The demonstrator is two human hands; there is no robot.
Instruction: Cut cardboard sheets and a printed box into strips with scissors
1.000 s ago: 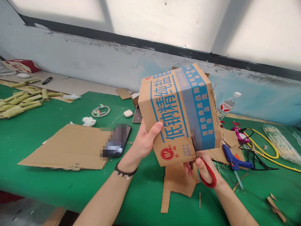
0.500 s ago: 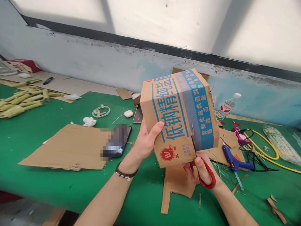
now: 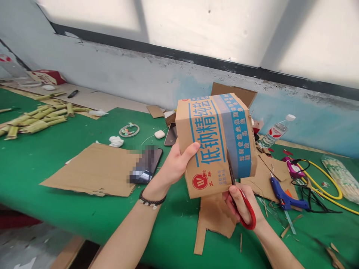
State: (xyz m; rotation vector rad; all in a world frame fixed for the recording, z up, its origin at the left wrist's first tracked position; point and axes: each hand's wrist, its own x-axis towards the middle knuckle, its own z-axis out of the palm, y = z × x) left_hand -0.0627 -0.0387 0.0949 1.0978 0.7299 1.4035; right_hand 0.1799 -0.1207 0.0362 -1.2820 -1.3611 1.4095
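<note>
carton [image 3: 209, 134] was ahead of you, above table [image 3: 168, 229] | phone [image 3: 152, 162] lay left, by right edge of cardboard sheet [image 3: 95, 168] | glue gun [image 3: 282, 195] lay right, bottle [image 3: 275, 131] behind it

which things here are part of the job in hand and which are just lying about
In use:
printed cardboard, in left hand
red-handled scissors, in right hand

Apparently just lying about:
blue glue gun
plastic bottle
smartphone
green stalks

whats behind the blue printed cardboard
The printed cardboard leaves a plain brown sheet partly showing above and a phone-like device at its left edge; the rest is covered.
</note>
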